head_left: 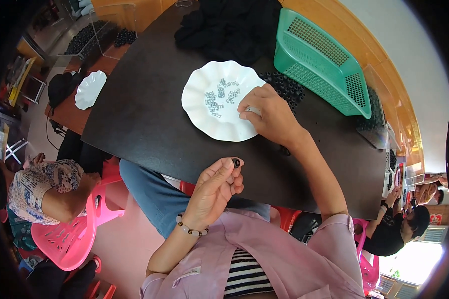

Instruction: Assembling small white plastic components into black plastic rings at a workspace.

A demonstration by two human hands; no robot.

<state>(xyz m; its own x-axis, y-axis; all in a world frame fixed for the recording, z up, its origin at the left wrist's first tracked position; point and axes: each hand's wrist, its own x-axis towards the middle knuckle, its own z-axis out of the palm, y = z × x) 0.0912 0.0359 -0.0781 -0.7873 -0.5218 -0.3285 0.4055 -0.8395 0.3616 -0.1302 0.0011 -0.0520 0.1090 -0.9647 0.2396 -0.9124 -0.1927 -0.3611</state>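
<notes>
Left hand (212, 188) pinches black ring (235, 160): likely light, stiff; take by rim. Right hand (272, 113) over plate (194, 107), grip unclear.

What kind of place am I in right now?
Probably a hand-assembly workshop: small black parts lie on a dark table, a scalloped white plate holds tiny clear pieces, and another person is nearby.

Daylight blows out the bright opening (416, 264) at lower right, my left hand (214, 185) and right hand (273, 113) look sharp in soft light, the dark tabletop (144, 107) carries a dull sheen, and fisheye distortion bends lines toward the black rim.
</notes>
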